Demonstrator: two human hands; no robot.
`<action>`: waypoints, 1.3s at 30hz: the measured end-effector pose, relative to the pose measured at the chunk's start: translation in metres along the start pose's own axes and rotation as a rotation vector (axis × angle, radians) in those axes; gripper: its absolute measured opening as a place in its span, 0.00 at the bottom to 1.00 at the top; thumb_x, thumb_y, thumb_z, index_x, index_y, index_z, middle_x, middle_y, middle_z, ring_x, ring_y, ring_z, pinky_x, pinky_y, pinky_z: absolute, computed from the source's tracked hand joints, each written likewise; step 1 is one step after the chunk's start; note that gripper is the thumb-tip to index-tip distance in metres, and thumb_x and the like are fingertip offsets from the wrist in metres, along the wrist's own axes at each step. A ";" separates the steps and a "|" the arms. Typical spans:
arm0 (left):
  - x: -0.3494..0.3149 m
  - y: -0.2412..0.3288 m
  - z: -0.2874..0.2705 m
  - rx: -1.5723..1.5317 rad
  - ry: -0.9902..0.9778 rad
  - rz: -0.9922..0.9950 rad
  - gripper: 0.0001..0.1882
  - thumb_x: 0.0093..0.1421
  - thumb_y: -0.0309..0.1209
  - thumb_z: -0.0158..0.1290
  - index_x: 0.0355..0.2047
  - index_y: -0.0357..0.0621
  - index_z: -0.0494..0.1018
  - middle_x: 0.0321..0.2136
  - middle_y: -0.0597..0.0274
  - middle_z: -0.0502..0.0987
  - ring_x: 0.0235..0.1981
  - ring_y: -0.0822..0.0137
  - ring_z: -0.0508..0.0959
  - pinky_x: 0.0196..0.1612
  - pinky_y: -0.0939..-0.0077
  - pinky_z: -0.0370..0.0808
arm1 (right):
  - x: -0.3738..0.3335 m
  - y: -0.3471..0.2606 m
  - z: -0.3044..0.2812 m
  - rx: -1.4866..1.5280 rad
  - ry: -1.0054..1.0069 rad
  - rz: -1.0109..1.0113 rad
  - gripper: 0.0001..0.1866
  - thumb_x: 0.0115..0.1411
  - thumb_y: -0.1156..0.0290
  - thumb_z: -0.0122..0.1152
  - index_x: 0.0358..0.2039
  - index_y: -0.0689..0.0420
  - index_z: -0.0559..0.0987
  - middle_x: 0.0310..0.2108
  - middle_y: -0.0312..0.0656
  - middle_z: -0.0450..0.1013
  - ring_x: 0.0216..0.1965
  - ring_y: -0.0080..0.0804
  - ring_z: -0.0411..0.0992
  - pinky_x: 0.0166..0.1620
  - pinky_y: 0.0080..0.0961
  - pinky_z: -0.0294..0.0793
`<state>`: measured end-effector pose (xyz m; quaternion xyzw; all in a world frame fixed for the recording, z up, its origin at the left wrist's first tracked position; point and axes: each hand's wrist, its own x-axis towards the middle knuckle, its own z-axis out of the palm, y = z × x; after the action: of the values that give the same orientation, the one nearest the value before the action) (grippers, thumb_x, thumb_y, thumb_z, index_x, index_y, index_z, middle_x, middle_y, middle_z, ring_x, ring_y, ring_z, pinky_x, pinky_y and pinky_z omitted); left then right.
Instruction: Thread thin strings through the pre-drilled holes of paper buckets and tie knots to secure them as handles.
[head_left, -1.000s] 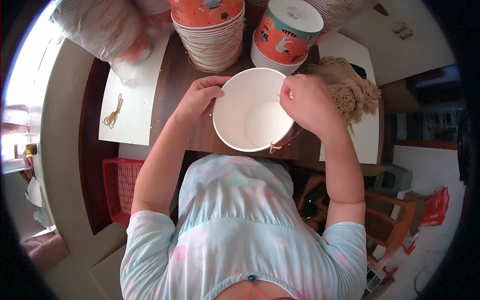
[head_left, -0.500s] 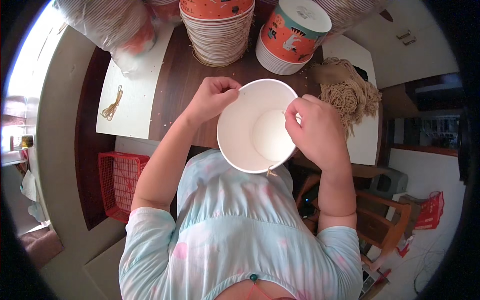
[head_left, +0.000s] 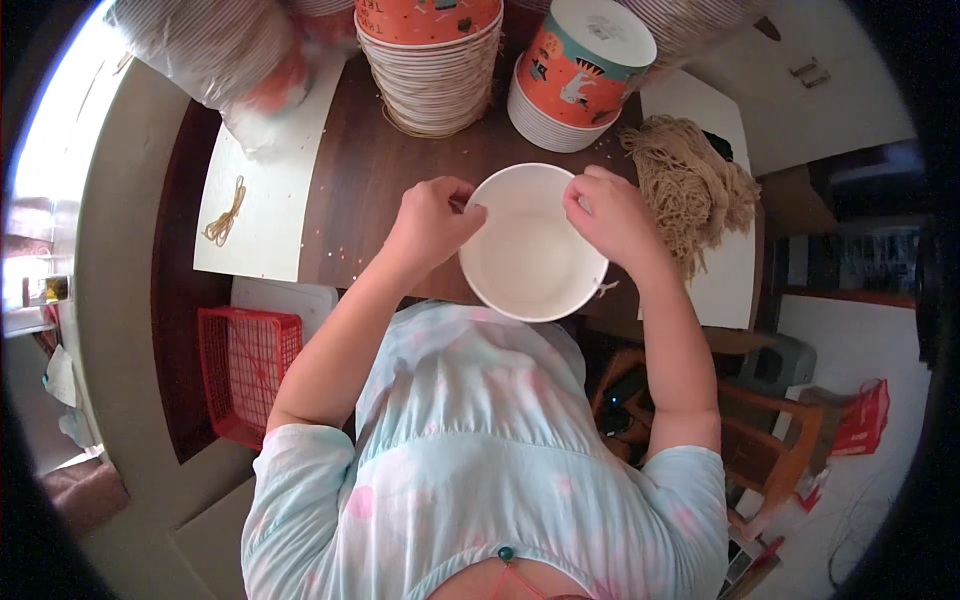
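A round white paper tub (head_left: 530,275) is held at the table's near edge, its open mouth facing up toward me. My left hand (head_left: 436,222) pinches the left side of its rim with thumb and fingers. Closed on the upper right of the rim is my right hand (head_left: 612,212); a small pale bit shows at its fingertips, too small to name. A short knotted cord end (head_left: 606,288) sticks out from the tub's lower right rim. The tub's outer side is hidden from me.
Behind stand a tall stack of orange tubs (head_left: 430,90) and another stack topped by an upturned tub (head_left: 580,80). Plastic-wrapped tubs (head_left: 205,50) are far left. Tan cords (head_left: 692,185) lie in a heap at right, a looped cord (head_left: 226,212) at left. A red basket (head_left: 250,370) sits below.
The tub has tilted to face me more squarely and turned, its cord end moving from the bottom to the lower right. My left hand moved slightly right and down, my right hand up.
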<state>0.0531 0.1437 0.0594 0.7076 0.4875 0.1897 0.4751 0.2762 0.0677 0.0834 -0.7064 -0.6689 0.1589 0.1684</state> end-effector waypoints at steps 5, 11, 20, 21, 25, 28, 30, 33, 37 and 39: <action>-0.003 0.003 -0.002 0.010 0.015 -0.038 0.14 0.49 0.32 0.56 0.30 0.32 0.77 0.25 0.49 0.79 0.25 0.59 0.79 0.33 0.69 0.75 | 0.006 0.004 0.007 0.095 0.000 -0.059 0.06 0.52 0.72 0.57 0.26 0.61 0.75 0.26 0.45 0.69 0.29 0.43 0.71 0.34 0.36 0.70; 0.007 0.012 0.005 0.303 0.119 -0.003 0.16 0.47 0.36 0.59 0.30 0.33 0.78 0.27 0.48 0.78 0.27 0.53 0.79 0.34 0.66 0.75 | 0.001 -0.002 0.011 0.028 0.043 0.006 0.05 0.51 0.73 0.58 0.26 0.60 0.75 0.27 0.44 0.69 0.30 0.43 0.71 0.34 0.36 0.71; -0.018 -0.004 0.004 -0.112 -0.030 -0.097 0.24 0.50 0.33 0.61 0.45 0.33 0.72 0.34 0.54 0.79 0.34 0.67 0.79 0.39 0.73 0.75 | -0.009 -0.018 0.005 0.093 0.342 -0.126 0.05 0.51 0.72 0.60 0.27 0.60 0.77 0.31 0.45 0.71 0.37 0.44 0.72 0.38 0.37 0.72; -0.022 -0.013 0.005 -0.230 -0.016 -0.059 0.21 0.53 0.32 0.59 0.45 0.32 0.72 0.34 0.55 0.79 0.33 0.69 0.78 0.39 0.74 0.75 | -0.011 -0.027 0.006 0.222 0.269 -0.158 0.05 0.52 0.73 0.60 0.28 0.61 0.77 0.31 0.44 0.71 0.35 0.42 0.72 0.38 0.34 0.72; -0.033 -0.012 0.006 -0.610 -0.041 -0.196 0.14 0.61 0.27 0.49 0.45 0.31 0.72 0.34 0.59 0.78 0.31 0.72 0.78 0.38 0.78 0.76 | -0.006 -0.039 0.036 0.489 0.027 -0.096 0.06 0.52 0.71 0.60 0.25 0.59 0.78 0.29 0.45 0.72 0.33 0.44 0.73 0.38 0.37 0.72; -0.029 -0.019 0.003 -0.615 -0.079 -0.133 0.13 0.63 0.25 0.44 0.44 0.30 0.72 0.33 0.60 0.78 0.32 0.73 0.78 0.38 0.78 0.77 | 0.002 -0.042 0.051 0.429 0.079 -0.043 0.06 0.52 0.70 0.60 0.26 0.59 0.79 0.29 0.45 0.72 0.33 0.44 0.73 0.37 0.38 0.72; -0.027 -0.019 0.004 -0.629 -0.092 -0.137 0.13 0.64 0.25 0.44 0.44 0.30 0.72 0.33 0.60 0.78 0.32 0.73 0.77 0.38 0.78 0.77 | 0.004 -0.042 0.056 0.438 0.077 -0.028 0.06 0.53 0.70 0.59 0.25 0.59 0.79 0.29 0.45 0.72 0.33 0.44 0.73 0.37 0.38 0.72; -0.024 -0.020 0.006 -0.599 -0.085 -0.128 0.13 0.64 0.24 0.43 0.44 0.30 0.73 0.33 0.61 0.78 0.31 0.74 0.77 0.37 0.79 0.76 | 0.005 -0.045 0.055 0.422 0.073 -0.007 0.06 0.53 0.71 0.60 0.25 0.60 0.78 0.30 0.45 0.72 0.33 0.44 0.73 0.37 0.37 0.72; -0.022 -0.024 0.009 -0.521 -0.080 -0.074 0.12 0.64 0.24 0.44 0.44 0.30 0.73 0.32 0.61 0.78 0.31 0.75 0.76 0.36 0.81 0.75 | 0.006 -0.043 0.056 0.410 0.070 0.015 0.06 0.52 0.71 0.60 0.26 0.61 0.78 0.31 0.45 0.73 0.32 0.43 0.73 0.37 0.35 0.71; -0.022 -0.019 0.008 -0.483 -0.082 -0.088 0.12 0.63 0.24 0.45 0.44 0.30 0.73 0.32 0.60 0.78 0.31 0.75 0.76 0.36 0.82 0.75 | 0.007 -0.044 0.059 0.419 0.072 0.006 0.06 0.52 0.71 0.59 0.25 0.60 0.78 0.30 0.46 0.73 0.32 0.45 0.73 0.37 0.37 0.72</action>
<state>0.0392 0.1226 0.0434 0.5587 0.4385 0.2509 0.6577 0.2105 0.0780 0.0509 -0.6631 -0.6128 0.2697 0.3348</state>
